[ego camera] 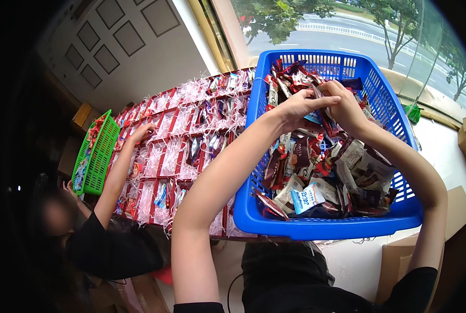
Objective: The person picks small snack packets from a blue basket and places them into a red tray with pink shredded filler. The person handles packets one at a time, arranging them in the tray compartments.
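Note:
Both my hands are over a blue plastic basket (330, 229) filled with wrapped snack packets. My left hand (301, 107) has its thumb and fingers at dark red packets, close beside my right hand. My right hand (342, 107) is bent over the same packets, its fingers pinching a wrapper; which hand bears it is partly hidden. A blue and white packet (307, 198) lies on the heap near the basket's front. Left of the basket stand rows of red boxes (170, 156) with pink-white shredded paper, some holding packets.
At the left, a co-worker's hand (143, 132) reaches over the boxes, near a green plastic basket (100, 164) of packets. Cardboard boxes (457, 209) stand at the right. A window with a road outside lies beyond the basket. A green bag (413, 113) sits by the sill.

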Demonstrator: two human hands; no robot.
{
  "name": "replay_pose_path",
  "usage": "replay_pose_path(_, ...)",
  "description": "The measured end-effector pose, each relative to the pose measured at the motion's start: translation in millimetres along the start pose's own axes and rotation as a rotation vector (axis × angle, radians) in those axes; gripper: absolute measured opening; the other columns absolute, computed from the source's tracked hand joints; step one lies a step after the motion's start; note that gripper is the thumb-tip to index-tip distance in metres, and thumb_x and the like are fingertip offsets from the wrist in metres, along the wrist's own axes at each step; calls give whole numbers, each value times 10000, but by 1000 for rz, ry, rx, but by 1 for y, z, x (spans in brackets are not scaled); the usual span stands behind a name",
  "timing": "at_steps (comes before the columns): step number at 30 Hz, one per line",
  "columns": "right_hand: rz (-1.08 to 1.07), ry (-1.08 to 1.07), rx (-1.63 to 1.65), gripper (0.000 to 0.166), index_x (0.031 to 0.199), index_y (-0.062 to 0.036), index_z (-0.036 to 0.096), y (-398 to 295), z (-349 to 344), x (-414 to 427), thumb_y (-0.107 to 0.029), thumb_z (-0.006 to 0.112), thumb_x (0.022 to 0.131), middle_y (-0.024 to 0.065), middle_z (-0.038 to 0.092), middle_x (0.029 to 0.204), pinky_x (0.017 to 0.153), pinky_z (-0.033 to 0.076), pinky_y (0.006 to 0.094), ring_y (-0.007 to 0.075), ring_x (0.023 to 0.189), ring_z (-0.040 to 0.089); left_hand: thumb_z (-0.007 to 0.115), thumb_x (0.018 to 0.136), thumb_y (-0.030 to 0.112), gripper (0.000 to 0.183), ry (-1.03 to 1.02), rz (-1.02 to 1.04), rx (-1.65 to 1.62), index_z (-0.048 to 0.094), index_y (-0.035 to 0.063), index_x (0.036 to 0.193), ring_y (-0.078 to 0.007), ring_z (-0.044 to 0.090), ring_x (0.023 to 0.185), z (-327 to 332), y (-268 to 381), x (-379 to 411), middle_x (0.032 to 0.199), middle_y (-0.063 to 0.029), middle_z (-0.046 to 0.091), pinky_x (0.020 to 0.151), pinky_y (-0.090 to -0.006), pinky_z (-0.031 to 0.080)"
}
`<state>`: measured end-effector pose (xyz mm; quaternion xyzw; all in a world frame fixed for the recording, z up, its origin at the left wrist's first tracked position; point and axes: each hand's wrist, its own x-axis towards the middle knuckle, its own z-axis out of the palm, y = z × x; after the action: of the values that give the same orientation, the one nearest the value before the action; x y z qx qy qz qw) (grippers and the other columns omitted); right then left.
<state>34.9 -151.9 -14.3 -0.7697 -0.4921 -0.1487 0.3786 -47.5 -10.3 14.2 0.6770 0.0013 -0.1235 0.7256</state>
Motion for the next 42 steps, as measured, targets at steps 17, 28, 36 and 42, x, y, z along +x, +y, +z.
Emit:
replay_pose_path(17, 222, 151, 579, 260, 1166, 22, 358, -15, -5, -2, -118, 407, 953, 117, 476, 1027, 581, 485, 220, 98, 692, 542, 705, 610, 6, 1031, 468, 379, -55, -5, 47, 1357, -281, 539, 962, -49, 21, -40, 1152, -224, 412, 837, -379, 485)
replay_pose_path(28, 205, 9, 457, 255, 1160, -16, 392, -15, 2, -1, -135, 445, 940, 74, 512, 998, 589, 435, 221, 82, 689, 530, 707, 619, 181, 976, 1117, -366, 780, 42, -178, 1237, -304, 563, 975, -271, -82, -210, 1132, -304, 473, 830, -312, 475)
replay_pose_path(36, 219, -93, 352, 221, 1127, -28, 418, -27, -2, -4, -101, 463, 923, 62, 530, 954, 587, 442, 228, 83, 671, 526, 679, 583, 189, 1025, 1001, -627, 679, 48, -147, 1316, -348, 378, 1217, -273, -93, -212, 1327, -336, 276, 1003, -360, 331)
replay_pose_path(42, 202, -133, 361, 198, 1103, -20, 436, -29, -5, -3, -71, 467, 914, 78, 514, 992, 630, 460, 238, 89, 718, 516, 591, 784, 468, 1042, 818, -616, 733, -28, -178, 1320, -338, 363, 1254, -298, -128, -208, 1351, -339, 278, 1012, -356, 324)
